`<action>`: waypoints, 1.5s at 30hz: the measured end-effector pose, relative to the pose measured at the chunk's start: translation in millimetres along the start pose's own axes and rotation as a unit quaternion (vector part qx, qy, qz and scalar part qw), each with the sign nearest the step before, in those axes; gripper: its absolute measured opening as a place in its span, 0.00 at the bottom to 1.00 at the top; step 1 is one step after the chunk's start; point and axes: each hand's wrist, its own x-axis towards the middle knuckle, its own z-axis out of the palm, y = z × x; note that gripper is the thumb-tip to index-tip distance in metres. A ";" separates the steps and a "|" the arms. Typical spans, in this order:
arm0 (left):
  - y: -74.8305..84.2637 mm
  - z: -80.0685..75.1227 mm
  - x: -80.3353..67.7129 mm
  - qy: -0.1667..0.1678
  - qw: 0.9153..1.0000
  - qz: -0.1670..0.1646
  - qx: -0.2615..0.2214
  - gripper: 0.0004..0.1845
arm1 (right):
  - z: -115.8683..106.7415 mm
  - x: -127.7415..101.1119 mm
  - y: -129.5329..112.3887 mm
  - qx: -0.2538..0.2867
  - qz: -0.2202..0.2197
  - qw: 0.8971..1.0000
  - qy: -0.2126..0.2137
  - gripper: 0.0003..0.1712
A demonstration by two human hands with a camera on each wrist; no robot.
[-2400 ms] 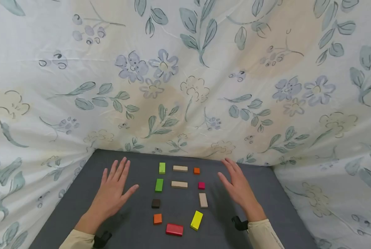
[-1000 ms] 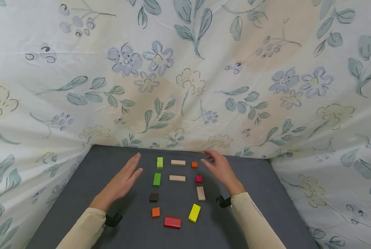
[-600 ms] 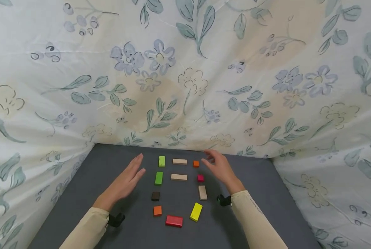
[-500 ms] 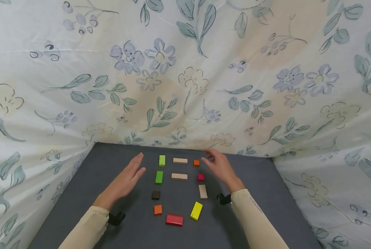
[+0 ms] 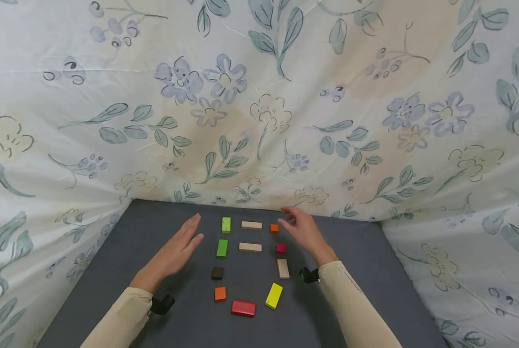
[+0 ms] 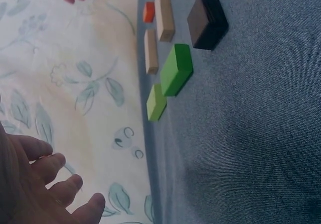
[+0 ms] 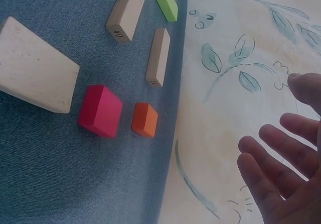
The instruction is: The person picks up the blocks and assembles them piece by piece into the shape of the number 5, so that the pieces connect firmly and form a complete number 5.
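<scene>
My left hand point(image 5: 170, 256) hovers left of the blocks with its fingers straight and nothing in it. The light green block point(image 5: 226, 225) and the green block point(image 5: 222, 249) are nearest to it. On the other side my right hand point(image 5: 304, 232) hangs in the air, fingers relaxed and slightly bent, holding nothing. Close to it lie a small orange block point(image 5: 274, 228) and a crimson block point(image 5: 280, 248). In the right wrist view its fingers point(image 7: 273, 158) are spread apart from the blocks. Two pale wooden blocks point(image 5: 251, 225) point(image 5: 250, 247) lie between the hands.
Nearer on the dark grey cloth point(image 5: 189, 324) are a dark brown block point(image 5: 217, 273), an orange block point(image 5: 220, 294), a red block point(image 5: 243, 308), a yellow block point(image 5: 274, 296) and an upright-lying pale block point(image 5: 283, 269). A floral curtain point(image 5: 259, 145) encloses the back and sides.
Both hands have moved inward toward the blocks since the earliest frame, and the left hand has turned on its side. Lately the right hand shifted slightly left. The blocks keep their layout.
</scene>
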 end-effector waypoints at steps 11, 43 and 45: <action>2.9 2.7 3.0 -0.005 1.000 -0.001 -0.001 0.39 | 4.0 4.9 -3.0 -0.011 0.007 1.000 -0.004 0.28; 1.6 18.4 33.7 -0.041 0.998 -0.030 -0.025 0.40 | 18.2 19.5 -1.4 -0.004 0.025 0.999 -0.037 0.29; 1.7 18.8 35.6 -0.047 0.998 -0.033 -0.031 0.40 | 18.6 20.8 -0.3 -0.004 0.028 0.999 -0.040 0.29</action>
